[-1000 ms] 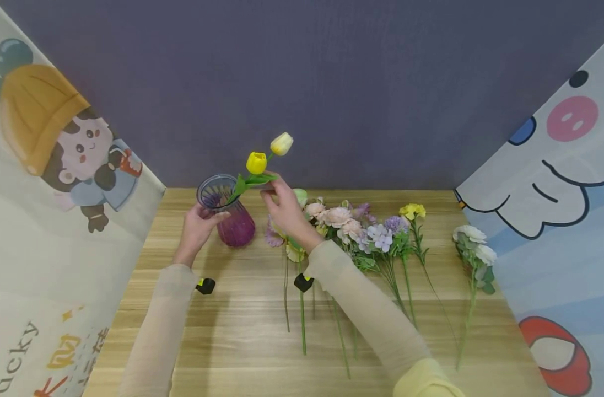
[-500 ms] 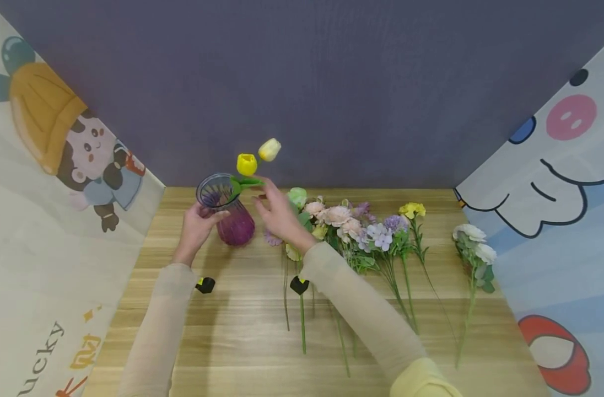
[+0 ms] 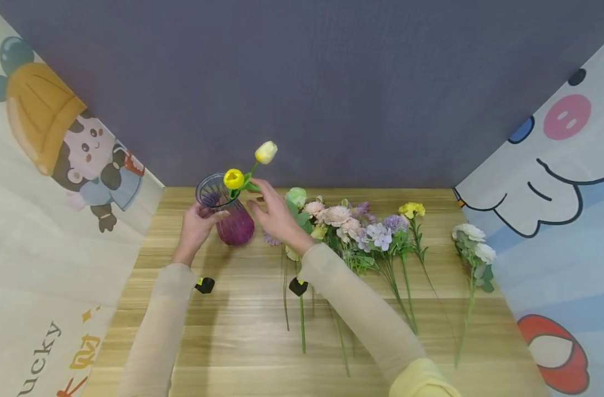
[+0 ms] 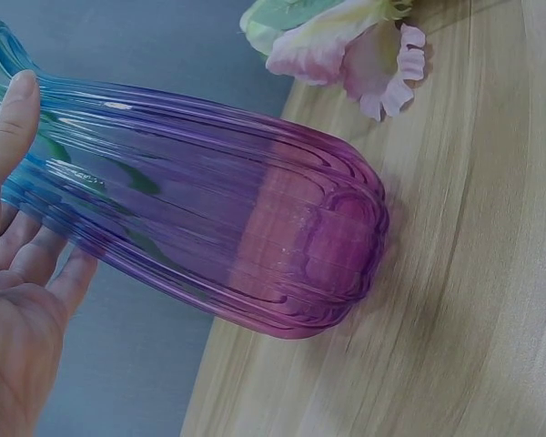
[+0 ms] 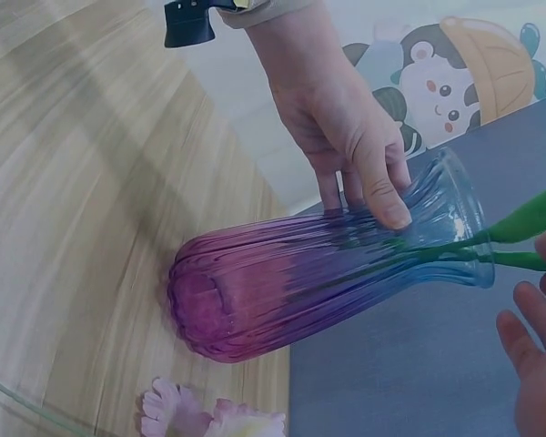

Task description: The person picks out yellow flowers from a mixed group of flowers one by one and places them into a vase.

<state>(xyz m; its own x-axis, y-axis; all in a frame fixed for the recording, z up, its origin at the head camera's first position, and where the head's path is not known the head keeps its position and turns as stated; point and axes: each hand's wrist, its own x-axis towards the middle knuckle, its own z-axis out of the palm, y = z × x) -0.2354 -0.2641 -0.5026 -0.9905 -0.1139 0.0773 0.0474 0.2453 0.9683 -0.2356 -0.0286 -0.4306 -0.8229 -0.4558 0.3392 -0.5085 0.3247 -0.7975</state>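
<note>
A ribbed glass vase, blue at the mouth and purple-pink below, stands on the wooden table. My left hand grips its neck, thumb on the near side, as the left wrist view shows with the hand at the edge. At the vase's rim my right hand pinches the green stems of a yellow tulip and a cream tulip. Through the glass in the right wrist view, the stems run down inside the vase. Only part of the right fingers shows there.
Several artificial flowers lie right of the vase, among them pale pink blooms, a green bloom and a yellow flower. A white flower spray lies at the far right. A dark wall rises behind the table.
My right hand has moved left toward the vase with the tulips. Their blooms have shifted left, the yellow one now lower and close over the rim. The left hand and vase have stayed put.
</note>
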